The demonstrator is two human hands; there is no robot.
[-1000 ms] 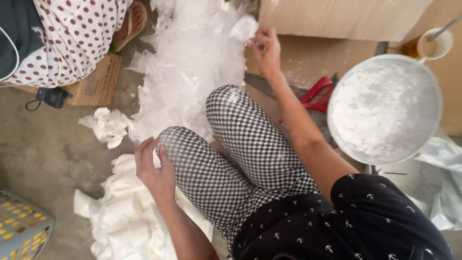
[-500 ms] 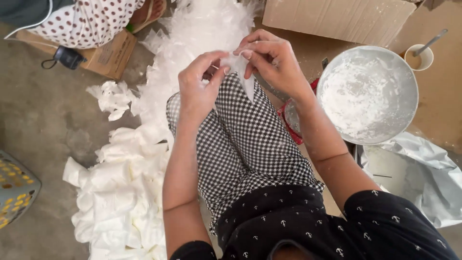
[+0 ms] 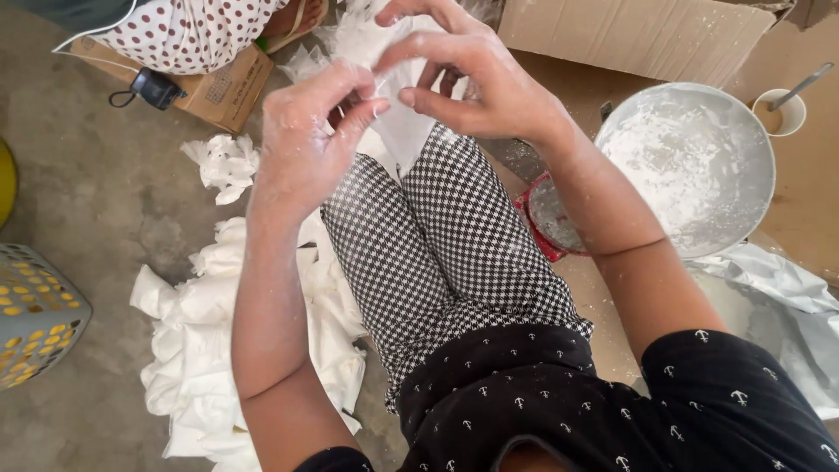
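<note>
My left hand (image 3: pixel 306 140) and my right hand (image 3: pixel 472 74) meet above my knees, both dusted with white powder. Together they pinch a small clear plastic bag (image 3: pixel 404 131), its mouth between my fingertips and its body hanging down over my checked trousers (image 3: pixel 437 253). A wide metal bowl of white powder (image 3: pixel 690 166) sits by my right forearm. A heap of filled white bags (image 3: pixel 218 332) lies on the floor under my left arm, and a pile of empty clear bags (image 3: pixel 350 39) lies ahead of my knees.
A red-rimmed scoop (image 3: pixel 546 218) lies beside the bowl. A cup with a spoon (image 3: pixel 780 109) stands at the far right, cardboard boxes (image 3: pixel 629 35) behind. Another person in spotted cloth (image 3: pixel 183 31) sits top left. A grey and yellow basket (image 3: pixel 35 319) stands at the left.
My right hand came back from the pile of empty bags with one bag, and my left hand rose from the filled heap to meet it; both now hold it closer to me.
</note>
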